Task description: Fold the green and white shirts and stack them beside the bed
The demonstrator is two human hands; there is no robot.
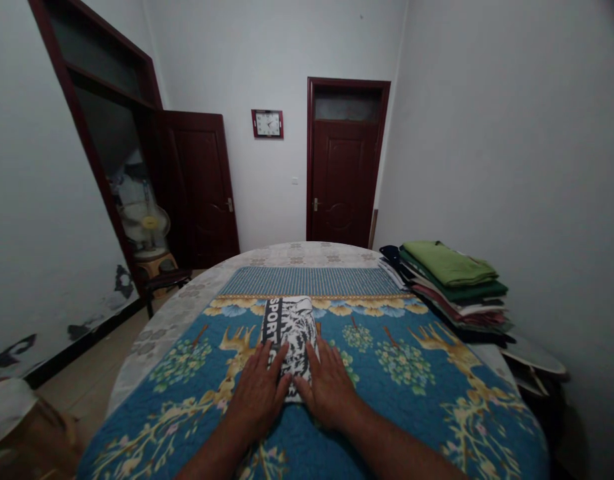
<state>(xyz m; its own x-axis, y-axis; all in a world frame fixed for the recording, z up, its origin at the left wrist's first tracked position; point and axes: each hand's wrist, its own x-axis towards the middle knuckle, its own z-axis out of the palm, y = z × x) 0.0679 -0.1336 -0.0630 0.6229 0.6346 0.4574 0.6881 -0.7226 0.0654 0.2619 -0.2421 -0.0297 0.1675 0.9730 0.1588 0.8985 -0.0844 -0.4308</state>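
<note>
A folded black-and-white garment [294, 327] with a tiger-like print and the letters "SPORT" lies flat in the middle of the blue patterned cloth [347, 413]. On its left part rests my left hand [259, 387], palm down with the fingers stretched out. My right hand [329, 387] lies flat on its right edge, fingers spread. The two thumbs almost meet near the garment's front end. Both hands press on top without gripping it, and they cover part of its lower half.
At the table's right edge stands a stack of folded clothes [449, 287], a green one on top. A pale patterned tablecloth [157, 347] shows under the blue cloth. A stool [21, 427] is at the lower left; a fan [147, 223] stands by the open door [199, 187].
</note>
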